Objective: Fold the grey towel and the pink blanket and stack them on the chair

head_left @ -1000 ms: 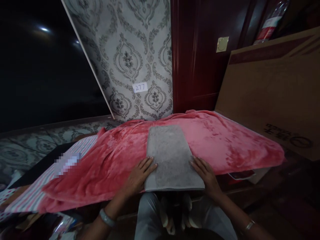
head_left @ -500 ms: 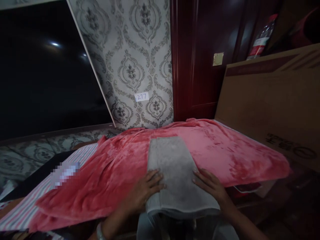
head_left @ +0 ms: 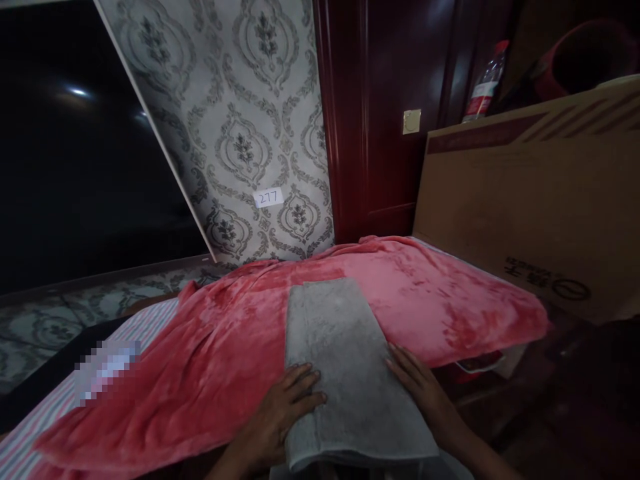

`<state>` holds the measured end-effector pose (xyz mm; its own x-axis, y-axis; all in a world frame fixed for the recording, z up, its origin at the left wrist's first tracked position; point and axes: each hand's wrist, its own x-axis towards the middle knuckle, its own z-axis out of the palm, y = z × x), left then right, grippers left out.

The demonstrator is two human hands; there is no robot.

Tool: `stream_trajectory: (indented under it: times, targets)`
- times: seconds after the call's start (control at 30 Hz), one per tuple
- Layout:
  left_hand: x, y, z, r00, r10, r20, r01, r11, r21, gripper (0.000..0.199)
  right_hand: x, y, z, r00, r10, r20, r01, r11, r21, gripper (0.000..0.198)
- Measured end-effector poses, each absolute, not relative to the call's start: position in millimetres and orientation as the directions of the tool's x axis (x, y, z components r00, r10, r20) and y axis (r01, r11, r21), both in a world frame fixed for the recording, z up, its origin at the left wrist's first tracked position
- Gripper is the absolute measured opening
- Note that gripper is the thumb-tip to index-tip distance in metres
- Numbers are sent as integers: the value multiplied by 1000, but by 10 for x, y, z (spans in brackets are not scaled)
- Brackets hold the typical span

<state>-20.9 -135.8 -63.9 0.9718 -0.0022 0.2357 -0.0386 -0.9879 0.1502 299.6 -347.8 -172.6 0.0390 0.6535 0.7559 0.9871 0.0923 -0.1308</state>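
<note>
A grey folded cloth [head_left: 345, 360], perhaps a towel, lies lengthwise over the pink blanket [head_left: 240, 360], its near edge hanging past the blanket's front. My left hand [head_left: 286, 412] rests on the cloth's left edge, fingers stretched across the top layer and slightly apart. Along the right edge, my right hand [head_left: 416, 381] lies with extended fingers, their tips touching the cloth's side. Neither hand grips the cloth. Folded layers show at the near edge.
A striped sheet [head_left: 150, 317] shows under the blanket at the left, with a blurred-out item on it. A large dark screen [head_left: 90, 153] stands at the back left. On the right leans a cardboard box [head_left: 525, 200], with a plastic bottle [head_left: 485, 87] behind its top edge.
The camera view has turned slightly right, so the surroundings appear further left. Both hands stay at the sides of the grey cloth, which lies in nearly the same place.
</note>
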Motion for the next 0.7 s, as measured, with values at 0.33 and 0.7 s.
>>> stream_trajectory:
  times: [0.33, 0.7]
  targets:
    - [-270, -1341, -754, 962, -3, 272, -45, -988, 148, 70, 3115, -3228, -1830, 48, 797, 602, 918, 203, -342, 44]
    - [-2, -968, -738, 981, -12, 193, -18, -999, 30, 83, 3169, -3246, -1629, 8, 827, 562, 889, 251, -382, 45]
